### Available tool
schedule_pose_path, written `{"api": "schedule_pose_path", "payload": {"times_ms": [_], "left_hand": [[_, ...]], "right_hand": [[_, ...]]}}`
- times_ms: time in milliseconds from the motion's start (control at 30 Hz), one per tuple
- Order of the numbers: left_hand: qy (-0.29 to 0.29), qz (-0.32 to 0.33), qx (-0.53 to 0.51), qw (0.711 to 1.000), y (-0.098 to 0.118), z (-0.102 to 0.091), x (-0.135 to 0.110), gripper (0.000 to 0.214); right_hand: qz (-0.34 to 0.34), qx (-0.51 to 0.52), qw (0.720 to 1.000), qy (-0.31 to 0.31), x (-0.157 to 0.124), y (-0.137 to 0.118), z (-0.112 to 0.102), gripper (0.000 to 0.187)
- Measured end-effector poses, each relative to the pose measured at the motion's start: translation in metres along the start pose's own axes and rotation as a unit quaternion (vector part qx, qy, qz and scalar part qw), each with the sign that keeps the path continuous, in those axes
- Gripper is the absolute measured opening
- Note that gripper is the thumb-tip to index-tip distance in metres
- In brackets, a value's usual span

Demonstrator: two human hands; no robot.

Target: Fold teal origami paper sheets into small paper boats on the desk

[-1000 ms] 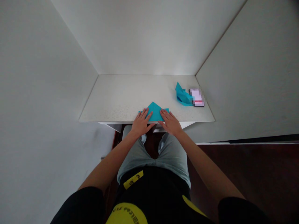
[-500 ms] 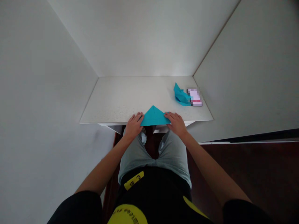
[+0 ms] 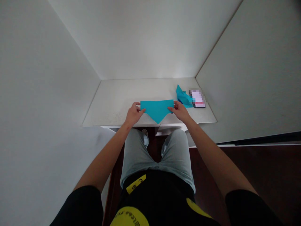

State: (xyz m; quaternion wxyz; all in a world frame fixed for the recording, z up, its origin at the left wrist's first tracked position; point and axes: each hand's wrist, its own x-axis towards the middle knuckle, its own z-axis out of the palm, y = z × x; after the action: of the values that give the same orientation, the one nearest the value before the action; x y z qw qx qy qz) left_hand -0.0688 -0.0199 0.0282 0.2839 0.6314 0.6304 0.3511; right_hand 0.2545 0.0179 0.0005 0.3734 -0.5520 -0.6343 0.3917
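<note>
A folded sheet of blue paper [image 3: 157, 110] is stretched between my two hands over the front of the white shelf. Its long straight edge faces away from me and its point faces me. My left hand [image 3: 134, 113] pinches the left end, thumb on top and fingers behind. At the right end, my right hand [image 3: 179, 111] grips the paper the same way. Just beyond my right hand lies a folded blue paper boat [image 3: 182, 96], partly covered by that hand.
A phone [image 3: 198, 98], blurred by pixels, lies against the paper boat at the right of the white shelf [image 3: 113, 100]. White walls close in the shelf at the left, back and right. My legs are below the shelf's front edge.
Both hands have lifted the blue paper from the shelf's front edge and turned it over, so its point now faces me instead of away. The boat and phone stay put.
</note>
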Motion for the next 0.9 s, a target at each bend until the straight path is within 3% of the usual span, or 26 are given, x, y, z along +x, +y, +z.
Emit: {"api": "schedule_pose_path", "payload": {"times_ms": [100, 167, 233, 300, 433, 633, 767, 900], "left_hand": [[0.006, -0.019, 0.086, 0.996, -0.003, 0.011, 0.001, 0.059], [-0.008, -0.019, 0.138, 0.990, -0.005, 0.017, -0.003, 0.047], [-0.037, -0.007, 0.168, 0.985, -0.009, 0.021, -0.008, 0.028], [-0.072, 0.017, 0.168, 0.983, -0.016, 0.021, -0.012, 0.026], [-0.131, 0.078, 0.126, 0.980, -0.031, 0.012, -0.015, 0.045], [-0.143, 0.091, 0.123, 0.978, -0.030, 0.006, -0.003, 0.021], [-0.112, 0.075, 0.181, 0.974, -0.020, 0.013, -0.002, 0.031], [-0.035, 0.066, 0.229, 0.971, -0.013, 0.019, -0.020, 0.030]], "right_hand": [[-0.036, -0.166, 0.982, 0.077, -0.001, -0.003, 0.012, 0.068], [-0.104, -0.254, 0.957, 0.089, -0.010, -0.012, 0.026, 0.066], [-0.167, -0.297, 0.940, 0.016, -0.022, -0.021, 0.045, 0.054], [-0.211, -0.315, 0.922, -0.081, -0.033, -0.027, 0.063, 0.049], [-0.215, -0.341, 0.906, -0.130, -0.045, -0.025, 0.086, 0.054], [-0.207, -0.363, 0.898, -0.137, -0.054, -0.026, 0.086, 0.067], [-0.203, -0.371, 0.894, -0.144, -0.058, -0.032, 0.086, 0.076], [-0.202, -0.377, 0.893, -0.142, -0.060, -0.034, 0.087, 0.077]]}}
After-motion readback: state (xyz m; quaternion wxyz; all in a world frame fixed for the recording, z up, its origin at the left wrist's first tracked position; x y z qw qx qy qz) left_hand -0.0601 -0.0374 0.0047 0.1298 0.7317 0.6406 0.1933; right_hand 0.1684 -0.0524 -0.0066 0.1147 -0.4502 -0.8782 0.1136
